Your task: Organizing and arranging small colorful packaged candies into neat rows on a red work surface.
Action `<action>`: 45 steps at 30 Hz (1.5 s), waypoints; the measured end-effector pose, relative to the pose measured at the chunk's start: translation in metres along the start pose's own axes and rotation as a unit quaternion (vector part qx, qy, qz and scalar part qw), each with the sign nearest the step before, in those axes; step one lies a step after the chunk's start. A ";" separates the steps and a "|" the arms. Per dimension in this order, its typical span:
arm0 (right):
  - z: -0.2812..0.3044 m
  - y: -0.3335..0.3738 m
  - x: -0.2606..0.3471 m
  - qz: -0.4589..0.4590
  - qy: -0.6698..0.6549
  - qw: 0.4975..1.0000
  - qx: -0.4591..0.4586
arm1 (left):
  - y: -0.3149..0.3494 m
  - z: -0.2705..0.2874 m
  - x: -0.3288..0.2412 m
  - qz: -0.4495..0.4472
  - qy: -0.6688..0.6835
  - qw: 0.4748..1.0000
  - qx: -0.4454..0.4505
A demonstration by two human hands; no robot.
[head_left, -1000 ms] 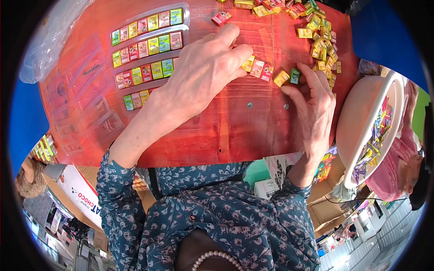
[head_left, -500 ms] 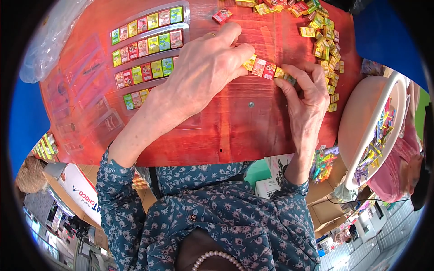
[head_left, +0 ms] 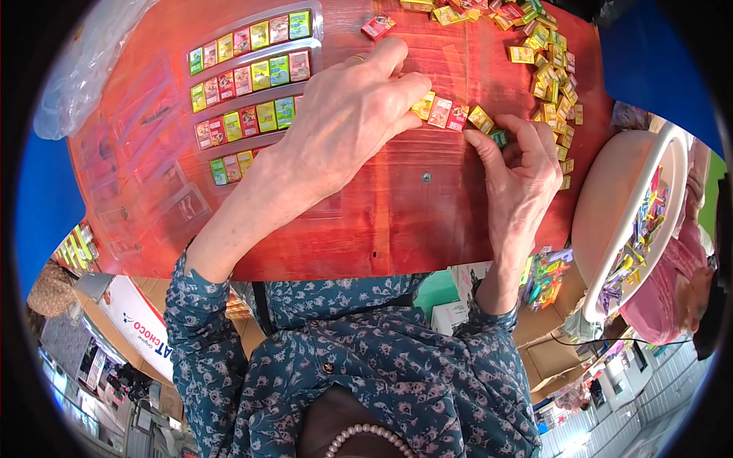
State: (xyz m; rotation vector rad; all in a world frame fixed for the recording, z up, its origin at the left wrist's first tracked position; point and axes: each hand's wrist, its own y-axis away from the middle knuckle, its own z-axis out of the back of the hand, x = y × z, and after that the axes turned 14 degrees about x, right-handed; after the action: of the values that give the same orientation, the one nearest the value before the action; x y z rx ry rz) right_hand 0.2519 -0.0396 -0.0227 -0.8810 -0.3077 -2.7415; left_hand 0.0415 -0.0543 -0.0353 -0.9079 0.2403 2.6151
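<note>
My left hand [head_left: 343, 118] reaches across the red table, its fingertips closed at the left end of a short row of small candy-sized boxes. They grip a yellow box [head_left: 422, 105]. Beside it, touching, stand a pink box [head_left: 439, 111] and a red box [head_left: 457, 117]. Another yellow box [head_left: 480, 118] lies slightly tilted just right of the row, with a small gap. My right hand [head_left: 523, 164] has thumb and fingers curled around a green box [head_left: 498, 137], mostly hidden behind them. Left of my arm, a clear plastic tray [head_left: 316, 30] holds rows of similar boxes; my left forearm covers part of them.
A loose pile of mostly yellow boxes [head_left: 548, 82] runs along the table's right side and far edge. One red box [head_left: 378, 27] lies alone. Crumpled clear plastic [head_left: 84, 72] is at far left. A white tub [head_left: 611, 198] of colourful pieces stands right of the table.
My right thumb and fingers have come off the yellow box and drawn slightly right. That box now sits tilted, apart from the red one. My left hand stays nearly still.
</note>
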 end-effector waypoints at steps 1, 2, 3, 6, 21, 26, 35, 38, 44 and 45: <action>0.001 0.000 0.001 0.015 0.006 1.000 0.008 | 0.000 0.000 0.000 0.001 0.004 1.000 0.000; 0.001 0.000 0.002 0.030 0.012 0.999 0.015 | 0.000 0.000 0.000 0.001 0.004 1.000 0.001; 0.001 0.000 0.003 0.030 0.011 0.999 0.016 | 0.000 0.001 -0.001 0.001 0.001 1.000 -0.001; 0.001 0.003 0.005 0.037 -0.002 0.999 0.030 | 0.002 0.001 -0.003 0.008 -0.004 1.000 0.000; 0.002 0.008 0.010 0.005 -0.048 0.998 0.047 | 0.007 0.003 -0.009 0.039 -0.036 0.999 -0.006; 0.009 -0.001 -0.002 0.059 -0.031 0.996 0.053 | 0.005 0.003 -0.006 0.030 -0.025 0.999 -0.006; 0.007 -0.015 -0.001 0.096 -0.020 0.987 0.124 | 0.003 0.004 -0.001 0.017 -0.012 1.000 0.003; 0.005 -0.020 -0.001 0.173 0.019 0.979 0.104 | 0.002 0.006 -0.001 0.012 -0.014 1.000 0.000; -0.003 -0.023 -0.004 0.176 0.012 0.980 0.093 | 0.000 0.006 0.002 -0.003 -0.003 1.000 0.006; -0.003 -0.023 -0.004 0.175 0.012 0.980 0.093 | 0.000 0.005 0.003 0.002 0.002 1.000 0.007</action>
State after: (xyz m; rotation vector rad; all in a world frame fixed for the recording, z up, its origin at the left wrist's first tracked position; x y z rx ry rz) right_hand 0.2462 -0.0183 -0.0303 -0.7703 -0.3582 -2.3541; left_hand 0.0367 -0.0519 -0.0329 -0.9087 0.2612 2.6117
